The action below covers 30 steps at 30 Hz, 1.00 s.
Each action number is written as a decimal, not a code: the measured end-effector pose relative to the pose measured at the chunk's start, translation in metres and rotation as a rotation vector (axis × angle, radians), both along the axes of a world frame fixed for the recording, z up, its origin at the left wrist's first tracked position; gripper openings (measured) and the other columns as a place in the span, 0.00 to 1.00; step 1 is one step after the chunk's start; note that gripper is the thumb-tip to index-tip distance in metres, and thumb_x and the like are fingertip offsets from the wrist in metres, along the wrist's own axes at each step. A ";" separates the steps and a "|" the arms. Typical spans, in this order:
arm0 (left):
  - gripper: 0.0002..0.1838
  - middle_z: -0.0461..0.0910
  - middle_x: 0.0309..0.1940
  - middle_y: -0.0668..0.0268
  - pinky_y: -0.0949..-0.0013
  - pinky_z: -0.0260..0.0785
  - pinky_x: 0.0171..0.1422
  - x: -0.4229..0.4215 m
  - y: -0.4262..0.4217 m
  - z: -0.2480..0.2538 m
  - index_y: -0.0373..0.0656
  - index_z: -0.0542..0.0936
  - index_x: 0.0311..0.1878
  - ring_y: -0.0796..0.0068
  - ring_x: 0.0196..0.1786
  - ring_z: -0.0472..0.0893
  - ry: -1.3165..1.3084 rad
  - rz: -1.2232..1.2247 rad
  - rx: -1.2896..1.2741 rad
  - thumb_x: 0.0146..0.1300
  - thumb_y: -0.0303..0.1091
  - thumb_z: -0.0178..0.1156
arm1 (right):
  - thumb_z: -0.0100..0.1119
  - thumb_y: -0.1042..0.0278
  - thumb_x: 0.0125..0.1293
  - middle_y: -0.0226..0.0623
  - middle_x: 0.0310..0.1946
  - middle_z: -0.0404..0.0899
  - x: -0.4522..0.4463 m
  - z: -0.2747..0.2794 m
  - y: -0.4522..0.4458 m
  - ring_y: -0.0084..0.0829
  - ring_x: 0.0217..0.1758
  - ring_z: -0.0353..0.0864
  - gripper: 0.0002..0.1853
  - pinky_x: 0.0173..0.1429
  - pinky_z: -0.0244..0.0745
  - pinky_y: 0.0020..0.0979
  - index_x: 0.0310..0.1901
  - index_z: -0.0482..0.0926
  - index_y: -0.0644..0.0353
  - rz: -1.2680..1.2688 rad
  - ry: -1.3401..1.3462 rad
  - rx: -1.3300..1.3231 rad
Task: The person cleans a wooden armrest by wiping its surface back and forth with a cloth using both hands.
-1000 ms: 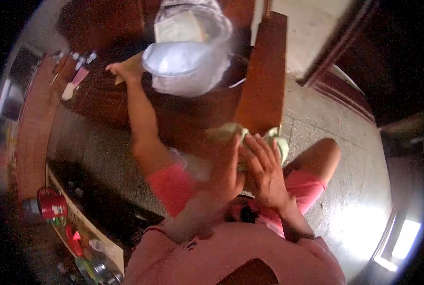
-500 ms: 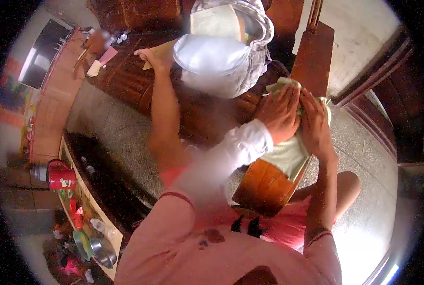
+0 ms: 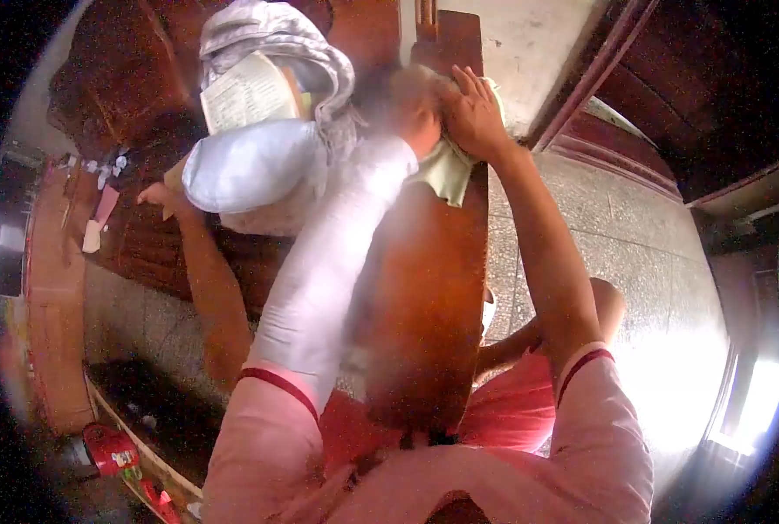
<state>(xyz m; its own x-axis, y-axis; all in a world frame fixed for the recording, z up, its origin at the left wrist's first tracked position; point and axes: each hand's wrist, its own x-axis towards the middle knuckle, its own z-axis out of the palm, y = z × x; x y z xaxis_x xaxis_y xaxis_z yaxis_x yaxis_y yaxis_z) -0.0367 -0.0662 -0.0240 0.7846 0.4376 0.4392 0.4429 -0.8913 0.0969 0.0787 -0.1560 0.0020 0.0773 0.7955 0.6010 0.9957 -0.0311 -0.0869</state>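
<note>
A pale green cloth (image 3: 449,175) lies on the far part of the brown wooden armrest (image 3: 428,288). On top of the cloth, my right hand (image 3: 475,118) rests palm down with its fingers stretched out and apart. Close beside it, to the left, is my left hand (image 3: 417,118), at the end of an arm in a white sleeve. Blur hides most of the left hand's fingers, and it appears to touch the cloth too.
Left of the armrest, a grey-white patterned bag (image 3: 337,87) with an open notebook (image 3: 250,94) and a white rounded pouch (image 3: 250,166) sits on the dark wooden seat. My bare foot (image 3: 155,196) is beside it. A red container (image 3: 110,448) stands at lower left.
Both hands have moved forward along the armrest with the cloth, from its near part to its far end. My arms are now stretched out, and the view has shifted.
</note>
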 end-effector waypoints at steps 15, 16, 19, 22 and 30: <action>0.28 0.52 0.66 0.56 0.57 0.48 0.70 0.054 0.048 0.002 0.44 0.54 0.66 0.55 0.68 0.53 -0.086 0.141 -0.056 0.61 0.38 0.43 | 0.48 0.64 0.59 0.61 0.56 0.60 0.023 0.001 0.037 0.61 0.59 0.58 0.28 0.63 0.53 0.49 0.62 0.58 0.55 -0.160 0.171 0.025; 0.29 0.52 0.66 0.55 0.55 0.50 0.69 0.043 0.035 -0.005 0.43 0.54 0.65 0.54 0.67 0.54 -0.170 0.113 0.017 0.60 0.37 0.45 | 0.47 0.64 0.59 0.62 0.55 0.61 0.018 0.003 0.026 0.60 0.59 0.58 0.27 0.63 0.53 0.48 0.61 0.58 0.56 -0.111 0.104 0.032; 0.30 0.60 0.61 0.52 0.50 0.58 0.63 0.013 0.004 0.000 0.38 0.58 0.63 0.48 0.62 0.61 -0.255 0.058 0.075 0.56 0.36 0.50 | 0.46 0.66 0.61 0.62 0.53 0.64 0.008 -0.017 0.009 0.58 0.59 0.59 0.24 0.64 0.53 0.47 0.60 0.61 0.58 -0.108 0.060 0.064; 0.29 0.65 0.56 0.48 0.49 0.55 0.64 -0.003 -0.015 -0.009 0.37 0.61 0.60 0.45 0.59 0.64 -0.280 0.018 0.011 0.55 0.36 0.52 | 0.47 0.64 0.59 0.52 0.59 0.59 -0.018 -0.016 -0.020 0.51 0.63 0.57 0.23 0.62 0.57 0.48 0.58 0.64 0.51 -0.156 0.120 -0.037; 0.30 0.56 0.63 0.51 0.51 0.55 0.62 -0.121 -0.129 0.019 0.35 0.59 0.62 0.47 0.60 0.62 -0.067 -0.042 -0.124 0.58 0.40 0.48 | 0.43 0.71 0.61 0.58 0.59 0.57 -0.116 0.010 -0.134 0.57 0.64 0.52 0.22 0.64 0.51 0.51 0.59 0.62 0.63 -0.042 0.171 -0.119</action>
<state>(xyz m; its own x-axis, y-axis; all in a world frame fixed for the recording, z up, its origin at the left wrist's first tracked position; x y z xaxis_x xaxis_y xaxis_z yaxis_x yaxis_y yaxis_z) -0.1580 -0.1948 -0.0049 0.7741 0.4594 0.4356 0.3945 -0.8882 0.2356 -0.0371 -0.2903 0.0124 0.2045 0.8542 0.4780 0.9645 -0.0925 -0.2473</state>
